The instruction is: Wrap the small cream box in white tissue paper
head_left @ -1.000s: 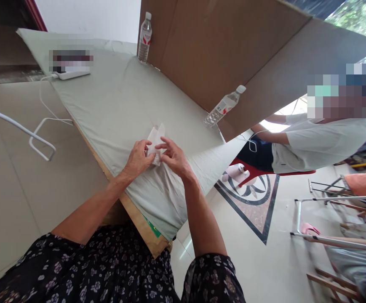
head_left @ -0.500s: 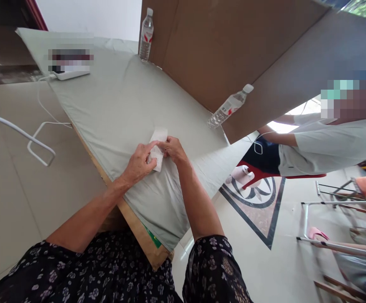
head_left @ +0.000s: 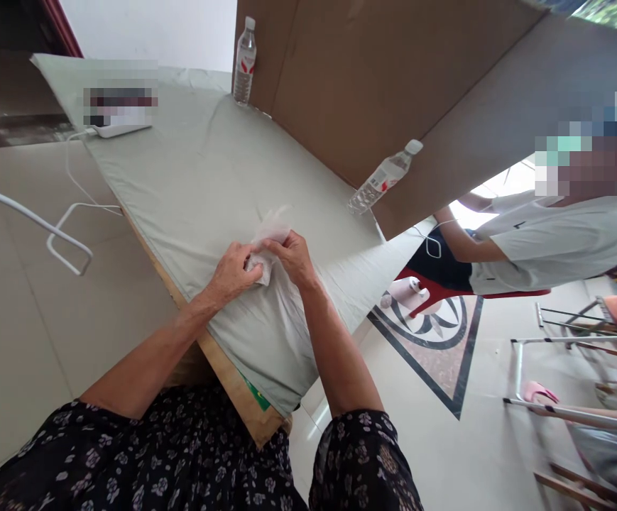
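Both hands meet over the pale green cloth on the table (head_left: 180, 177). My left hand (head_left: 232, 272) is closed on the lower part of a thin white tissue (head_left: 273, 226), which is bunched near the thumb. My right hand (head_left: 293, 257) pinches the tissue farther up, beside the left fingertips. The tissue's loose upper end fans out beyond the fingers and is blurred. A clear plastic bottle (head_left: 385, 177) with a white cap leans near the cardboard's lower corner, beyond my right hand.
Large brown cardboard (head_left: 361, 78) stands across the table's far side, with another bottle (head_left: 244, 64) at its left edge. A white device (head_left: 121, 128) with a cable lies far left. A person in a white shirt (head_left: 569, 238) sits at right.
The tissue has gone from a flat strip to a bunched, spread shape. My right hand has shifted slightly to the right. The seated person's arm has moved a little.
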{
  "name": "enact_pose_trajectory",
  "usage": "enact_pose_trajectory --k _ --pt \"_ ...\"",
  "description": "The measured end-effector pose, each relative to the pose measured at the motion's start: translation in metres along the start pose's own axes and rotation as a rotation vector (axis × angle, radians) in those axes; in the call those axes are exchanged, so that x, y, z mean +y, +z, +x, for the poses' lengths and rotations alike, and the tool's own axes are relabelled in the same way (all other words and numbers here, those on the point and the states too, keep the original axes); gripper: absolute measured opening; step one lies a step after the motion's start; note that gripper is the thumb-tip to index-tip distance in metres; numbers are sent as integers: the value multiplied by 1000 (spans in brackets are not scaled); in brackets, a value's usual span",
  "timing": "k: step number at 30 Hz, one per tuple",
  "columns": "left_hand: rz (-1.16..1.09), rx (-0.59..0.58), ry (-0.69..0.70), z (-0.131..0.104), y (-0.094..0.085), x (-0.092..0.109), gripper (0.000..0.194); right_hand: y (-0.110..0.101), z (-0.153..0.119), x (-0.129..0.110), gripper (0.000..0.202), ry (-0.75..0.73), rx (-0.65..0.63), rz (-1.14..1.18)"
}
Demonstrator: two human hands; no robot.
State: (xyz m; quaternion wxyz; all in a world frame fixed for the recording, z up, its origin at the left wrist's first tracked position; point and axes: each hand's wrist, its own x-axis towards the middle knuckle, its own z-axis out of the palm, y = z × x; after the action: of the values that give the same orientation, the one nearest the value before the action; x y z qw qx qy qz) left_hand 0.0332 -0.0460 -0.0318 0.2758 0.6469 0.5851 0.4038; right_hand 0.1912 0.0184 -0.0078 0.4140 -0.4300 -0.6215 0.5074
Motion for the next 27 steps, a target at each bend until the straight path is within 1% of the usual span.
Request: enact_pose_trajectory --k 2,4,5,7,9,11,13,15,18,21,22,24,26,27 --pt "-22 77 -40 -2 1 -1 43 -1 -10 -2 26 -63 -11 -72" --pt "-32 136 -56 -3 1 -1 59 -2 -20 -3 21 -133 -29 -149" --pt "-37 144 -43 -2 0 -2 67 -2 -24 -3 19 -157 -42 -181" --pt "-69 93 8 2 -3 -3 76 -3 -32 -2 16 -179 -67 -232" --pt "-124 -12 50 6 -7 -5 71 -3 -37 -1 14 -195 -87 -255" --pt "-185 -94 53 9 -10 -7 54 -3 -41 0 11 -238 -94 -262" --pt "-239 -114 38 10 -11 -9 34 -4 -45 0 7 -281 -85 -291" --pt "-266 -114 36 9 -12 -10 23 -5 -50 1 5 -304 -85 -361" --pt "-277 -137 37 8 -14 -11 28 -8 -60 3 12 -353 -120 -447" --pt "-321 -205 -4 7 -20 -12 33 -7 -70 8 32 -413 -144 -554" --pt "-335 -230 -22 6 -22 -11 34 -6 -72 10 33 -417 -135 -589" --pt "-359 -265 -44 5 -28 -11 36 -3 -71 14 28 -407 -95 -614" --pt "-376 -279 -37 3 -34 -9 46 1 -66 16 24 -363 -42 -552" --pt "-379 -284 -28 3 -36 -8 52 2 -63 16 24 -315 -23 -491"
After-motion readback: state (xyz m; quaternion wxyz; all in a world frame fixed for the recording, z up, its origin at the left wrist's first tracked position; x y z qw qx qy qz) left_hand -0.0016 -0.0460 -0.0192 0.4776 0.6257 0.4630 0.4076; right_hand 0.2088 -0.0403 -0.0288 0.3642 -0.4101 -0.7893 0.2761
